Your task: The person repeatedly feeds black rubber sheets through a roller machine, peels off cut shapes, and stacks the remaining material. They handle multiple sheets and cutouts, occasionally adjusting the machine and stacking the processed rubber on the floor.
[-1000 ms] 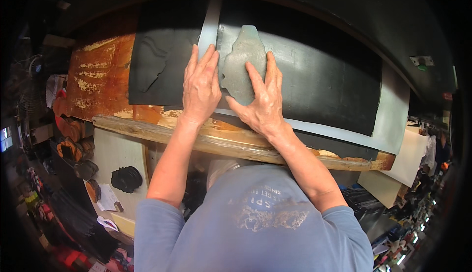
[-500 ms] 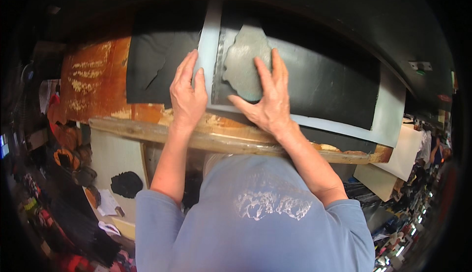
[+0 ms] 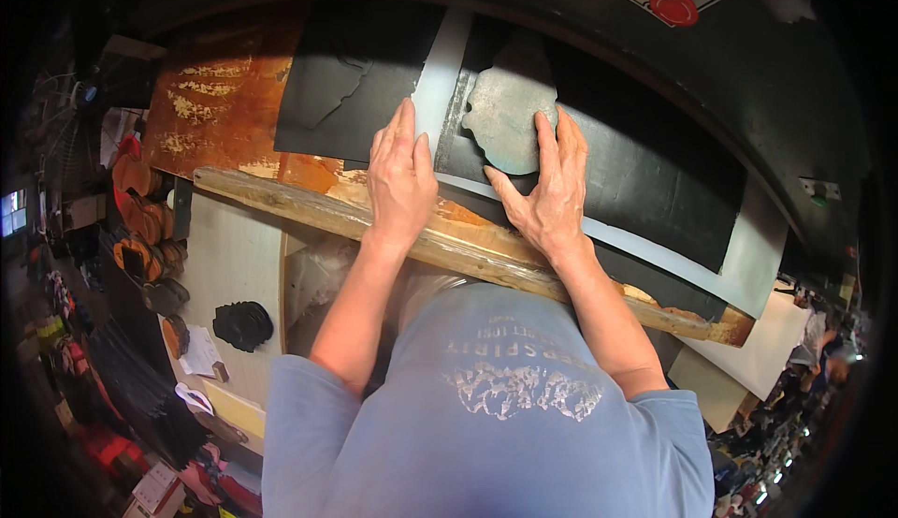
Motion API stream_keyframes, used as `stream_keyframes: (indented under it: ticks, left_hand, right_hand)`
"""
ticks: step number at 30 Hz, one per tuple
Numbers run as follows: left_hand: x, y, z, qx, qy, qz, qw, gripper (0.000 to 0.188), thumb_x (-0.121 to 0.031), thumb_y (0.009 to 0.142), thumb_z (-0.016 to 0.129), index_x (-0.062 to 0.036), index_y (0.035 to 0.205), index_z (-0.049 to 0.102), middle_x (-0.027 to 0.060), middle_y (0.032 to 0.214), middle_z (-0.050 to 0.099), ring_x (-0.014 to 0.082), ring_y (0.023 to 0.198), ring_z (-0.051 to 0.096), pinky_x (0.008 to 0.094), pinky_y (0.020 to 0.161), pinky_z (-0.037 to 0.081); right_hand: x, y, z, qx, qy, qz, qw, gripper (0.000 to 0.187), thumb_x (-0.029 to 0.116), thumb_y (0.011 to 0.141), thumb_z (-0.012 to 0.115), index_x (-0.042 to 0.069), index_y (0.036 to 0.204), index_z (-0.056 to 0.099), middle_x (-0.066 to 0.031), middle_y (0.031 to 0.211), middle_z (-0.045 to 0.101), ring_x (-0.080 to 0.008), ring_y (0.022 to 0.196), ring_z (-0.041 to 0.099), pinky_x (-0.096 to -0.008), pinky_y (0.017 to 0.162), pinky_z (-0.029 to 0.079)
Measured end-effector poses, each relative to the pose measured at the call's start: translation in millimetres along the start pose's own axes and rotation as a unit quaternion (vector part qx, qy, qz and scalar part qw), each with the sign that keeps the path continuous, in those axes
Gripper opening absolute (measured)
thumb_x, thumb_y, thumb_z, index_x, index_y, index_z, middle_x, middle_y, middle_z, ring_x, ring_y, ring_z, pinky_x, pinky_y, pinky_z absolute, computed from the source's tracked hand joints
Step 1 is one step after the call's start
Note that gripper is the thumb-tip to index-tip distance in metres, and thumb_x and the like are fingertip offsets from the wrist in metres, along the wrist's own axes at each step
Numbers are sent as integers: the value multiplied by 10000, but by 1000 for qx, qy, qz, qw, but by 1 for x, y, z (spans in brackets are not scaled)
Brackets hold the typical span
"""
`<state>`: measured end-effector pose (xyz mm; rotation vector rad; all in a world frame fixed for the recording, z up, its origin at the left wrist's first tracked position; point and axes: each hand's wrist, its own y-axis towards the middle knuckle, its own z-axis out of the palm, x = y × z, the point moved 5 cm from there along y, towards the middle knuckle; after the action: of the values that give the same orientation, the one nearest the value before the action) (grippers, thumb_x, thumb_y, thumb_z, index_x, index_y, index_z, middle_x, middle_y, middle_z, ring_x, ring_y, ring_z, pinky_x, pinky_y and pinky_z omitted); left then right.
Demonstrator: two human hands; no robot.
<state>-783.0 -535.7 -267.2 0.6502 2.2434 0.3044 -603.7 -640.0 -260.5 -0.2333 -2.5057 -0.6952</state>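
Note:
A grey-green cutting die (image 3: pixel 511 111), a flat plate with a wavy left edge, lies on a black sheet (image 3: pixel 645 176). My right hand (image 3: pixel 550 190) grips its lower right edge, the thumb at the bottom and the fingers along the side. To the left, my left hand (image 3: pixel 402 176) lies flat with fingers stretched out, holding nothing. Its fingertips reach the edge of a second black sheet (image 3: pixel 327 97), beside the pale board (image 3: pixel 438 73) that shows between the two sheets. A slit with a jagged edge runs through this second sheet. The die's far end is in shadow.
A worn wooden rail (image 3: pixel 299 204) runs along the bench's near edge. Over the far side hangs a dark machine body with a red push button (image 3: pixel 673 7). At lower left, a side table (image 3: pixel 234 265) bears a black bundle (image 3: pixel 243 325) and papers.
The view has turned, so the bench sits tilted and further right, and the red button shows fully. My right fingers have slid from the die's top toward its right edge.

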Motion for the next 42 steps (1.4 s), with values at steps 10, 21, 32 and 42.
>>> stream_keyframes:
  ticks: [10, 21, 32, 42]
  left_hand:
    - [11, -11, 2, -24, -30, 8, 999, 461, -18, 986, 667, 69, 1434, 602, 260, 1344, 692, 445, 1216, 660, 488, 1052, 530]
    - [40, -33, -39, -38, -408, -327, 851, 412, -63, 1121, 551, 96, 1501, 540, 233, 1432, 667, 242, 1281, 681, 356, 1114, 513]
    - [-57, -56, -13, 155, -189, -26, 969, 46, 0, 951, 698, 6, 969, 740, 132, 876, 741, 289, 841, 723, 403, 783, 570]
    - [-64, -89, 12, 89, -28, 183, 979, 154, -70, 843, 809, -89, 768, 676, 81, 721, 633, 309, 660, 603, 439, 616, 476]
  right_hand:
    - [1, -6, 1, 7, -12, -4, 1000, 903, 212, 787, 919, -79, 1513, 468, -390, 1546, 389, -545, 1431, 408, -590, 1154, 441]
    - [-1, -5, 1, 6, 3, -15, 1000, 913, 202, 779, 917, -47, 1532, 464, -352, 1554, 431, -546, 1398, 454, -592, 1159, 435]
    - [-9, -6, -16, 15, 73, -4, 997, 963, 190, 750, 947, -44, 1544, 454, -342, 1594, 411, -519, 1439, 446, -564, 1186, 424]
    - [-3, -8, -10, -43, 65, 2, 997, 845, 244, 708, 978, -54, 1408, 613, -315, 1495, 541, -494, 1351, 541, -538, 1139, 479]
